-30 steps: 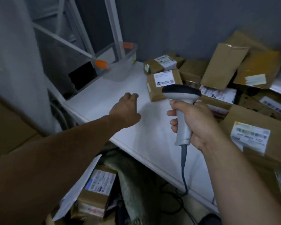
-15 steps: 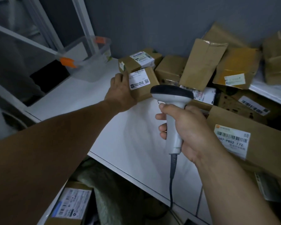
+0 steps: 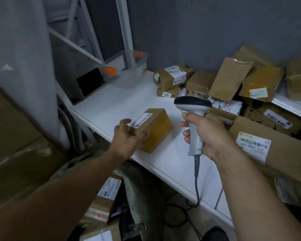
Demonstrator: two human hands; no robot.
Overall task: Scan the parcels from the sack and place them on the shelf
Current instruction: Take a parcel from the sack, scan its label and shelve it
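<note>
Step, judged: scan in hand.
Left hand [image 3: 127, 136] grips near end of small parcel [image 3: 156, 129] at frame centre. Parcel apparently resting on shelf [image 3: 111, 103], label [image 3: 143, 120] facing up.
Right hand [image 3: 208, 136] wrapped round scanner [image 3: 193, 108] handle, head just right of parcel.
Next: bring scanner head onto label, hold parcel steady.
Shelf white, smooth. Parcel pile [image 3: 233, 80] crowds right side, clear tub [image 3: 129, 73] upper centre.
Grey wall [image 3: 198, 32] behind, sack [image 3: 142, 192] lower centre.

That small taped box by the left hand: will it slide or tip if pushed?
The box probably slides easily: glossy tape on the smooth shelf. Tipping seems unlikely; it looks squat. The left hand grips it alone, so likely light.
</note>
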